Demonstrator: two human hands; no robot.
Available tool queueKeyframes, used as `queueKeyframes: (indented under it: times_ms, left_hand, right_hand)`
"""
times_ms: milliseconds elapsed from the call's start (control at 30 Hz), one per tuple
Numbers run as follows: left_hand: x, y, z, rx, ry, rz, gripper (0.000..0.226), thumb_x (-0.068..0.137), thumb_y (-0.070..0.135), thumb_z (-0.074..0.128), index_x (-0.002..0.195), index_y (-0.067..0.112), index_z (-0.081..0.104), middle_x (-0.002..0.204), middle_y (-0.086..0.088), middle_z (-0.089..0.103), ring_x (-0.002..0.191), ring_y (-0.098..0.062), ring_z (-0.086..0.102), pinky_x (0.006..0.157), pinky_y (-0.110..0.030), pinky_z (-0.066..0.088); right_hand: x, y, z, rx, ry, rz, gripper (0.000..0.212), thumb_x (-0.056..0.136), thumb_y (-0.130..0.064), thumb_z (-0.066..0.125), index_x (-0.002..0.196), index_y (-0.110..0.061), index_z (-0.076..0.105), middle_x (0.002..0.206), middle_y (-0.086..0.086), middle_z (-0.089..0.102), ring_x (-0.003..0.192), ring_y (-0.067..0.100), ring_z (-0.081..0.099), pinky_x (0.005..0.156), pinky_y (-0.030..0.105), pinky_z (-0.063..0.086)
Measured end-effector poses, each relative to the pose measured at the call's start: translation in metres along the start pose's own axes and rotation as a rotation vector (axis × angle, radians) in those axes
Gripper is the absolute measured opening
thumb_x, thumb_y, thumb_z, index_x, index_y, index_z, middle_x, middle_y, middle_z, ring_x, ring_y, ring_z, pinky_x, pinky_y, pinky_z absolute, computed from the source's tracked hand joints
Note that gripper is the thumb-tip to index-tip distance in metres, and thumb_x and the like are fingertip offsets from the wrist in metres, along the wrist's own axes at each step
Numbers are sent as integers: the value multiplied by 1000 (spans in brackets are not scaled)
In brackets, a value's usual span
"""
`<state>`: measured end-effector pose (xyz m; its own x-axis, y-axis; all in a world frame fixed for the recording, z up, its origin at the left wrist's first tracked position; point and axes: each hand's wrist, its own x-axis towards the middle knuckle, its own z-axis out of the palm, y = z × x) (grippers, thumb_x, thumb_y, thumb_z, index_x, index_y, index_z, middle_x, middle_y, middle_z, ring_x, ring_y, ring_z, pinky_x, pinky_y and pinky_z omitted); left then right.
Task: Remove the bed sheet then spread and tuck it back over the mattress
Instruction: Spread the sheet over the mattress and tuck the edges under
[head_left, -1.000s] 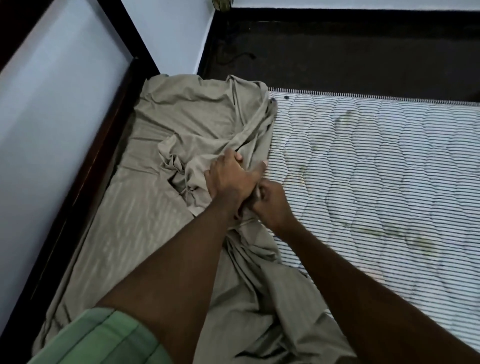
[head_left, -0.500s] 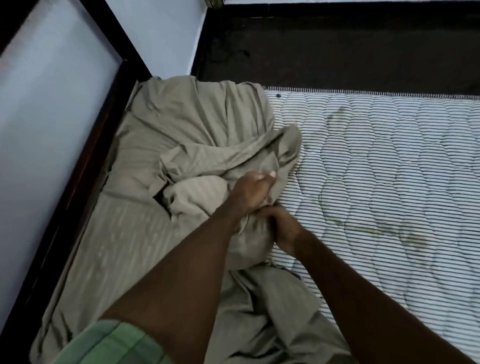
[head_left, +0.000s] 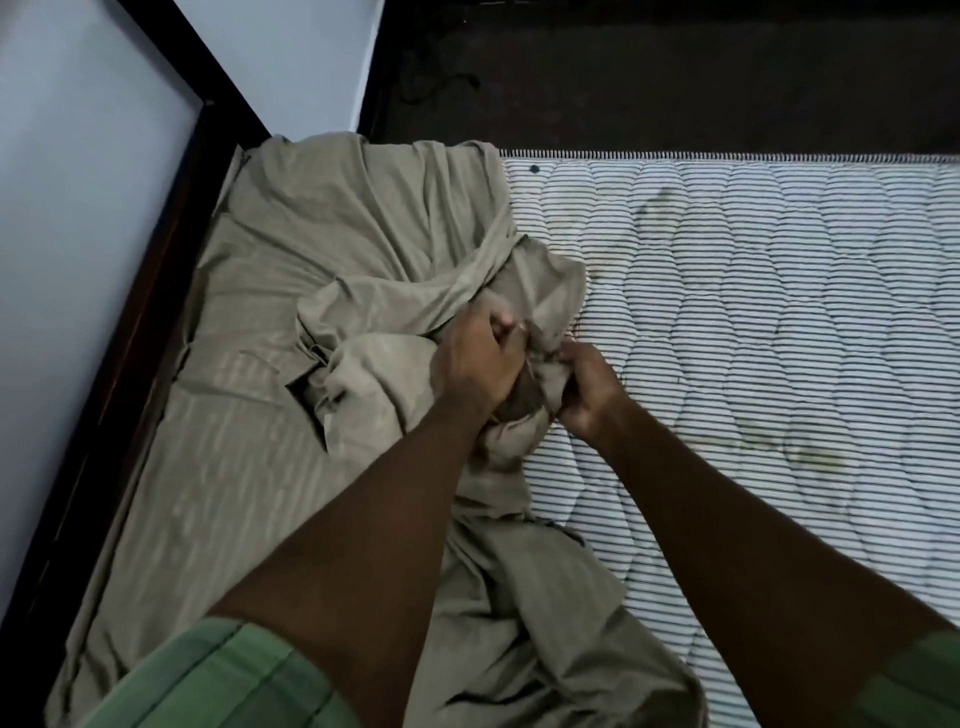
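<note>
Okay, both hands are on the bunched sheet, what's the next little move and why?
Probably keep pulling the gathered bed sheet toward you and off the left side. Both the left hand and the right hand grip the bunch, the mattress is already bare on the right, yet the sheet still covers the left strip by the bed frame.

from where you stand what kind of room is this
Most likely a bedroom: a striped quilted mattress lies in a dark wooden bed frame against a pale wall, and both hands gather a crumpled beige bed sheet.
</note>
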<state>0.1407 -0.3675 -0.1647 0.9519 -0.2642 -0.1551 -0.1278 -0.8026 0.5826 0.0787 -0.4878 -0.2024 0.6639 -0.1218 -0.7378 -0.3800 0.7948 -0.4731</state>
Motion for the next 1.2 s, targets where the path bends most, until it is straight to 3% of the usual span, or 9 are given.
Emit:
queueKeyframes:
  times_ms: [133,300,367,500,700,833,967,1067,1200]
  left_hand:
    - [11,3,6,81,-133,244,50,74,36,71,122,27,56,132,1,51,123,-24,51,102,-40,45]
    - [7,6,23,210,-556,126,62,86,66,64,134,28,53,131,-1,60,121,-23,56,100,-41,47]
    - [-2,8,30,447,-699,59,64,90,68,56,133,20,58,137,-6,60,126,-28,56,103,-43,47]
    - [-23,12,34,594,-527,-69,41,100,33,53,136,14,57,142,-9,57,131,-30,55,100,-40,46]
    - [-72,18,31,-62,-557,-192,30,96,32,60,99,7,75,101,-15,74,101,-30,69,85,-36,53]
    - [-116,26,33,-643,-851,-445,33,95,5,57,62,12,58,47,5,51,42,-9,47,50,-25,40]
    - [-104,20,5,-620,-1050,-551,26,82,29,66,62,14,57,54,-1,56,44,-14,46,44,-23,34]
    - [-77,11,-11,-512,-824,-433,27,90,25,59,73,6,69,68,-9,70,53,-16,60,49,-23,42]
    - [-69,-6,-17,343,-201,-50,22,84,36,70,101,23,70,106,-2,70,99,-21,67,83,-33,55]
  right_hand:
    - [-9,29,-20,-614,-23,44,17,97,-15,54,91,-10,68,79,9,69,66,21,63,58,28,48]
    - [-5,41,-27,-1035,-275,-183,17,94,1,63,109,6,70,106,23,72,93,20,67,85,28,48]
    - [-13,36,-18,-1127,-391,-14,22,97,5,57,115,12,67,113,24,70,99,24,64,84,22,39]
    - [-23,41,-38,-1394,-404,200,23,81,-10,65,96,6,71,92,23,69,90,34,63,77,33,46]
    - [-36,17,-67,-281,-148,130,32,83,-32,56,109,-16,67,103,9,65,85,23,63,75,36,51]
    - [-44,17,-42,-614,-217,3,28,90,-2,61,114,-12,70,90,5,73,77,14,67,66,27,54]
    - [-58,31,-51,-973,-293,-57,29,87,13,52,73,-4,72,65,2,66,58,10,62,52,22,48]
    - [-62,49,-63,-963,-143,58,29,87,-2,55,62,-11,65,66,8,64,71,23,59,67,33,48]
    - [-78,65,-56,-1065,-156,150,18,81,-1,53,76,-5,70,69,7,61,60,17,57,57,23,47]
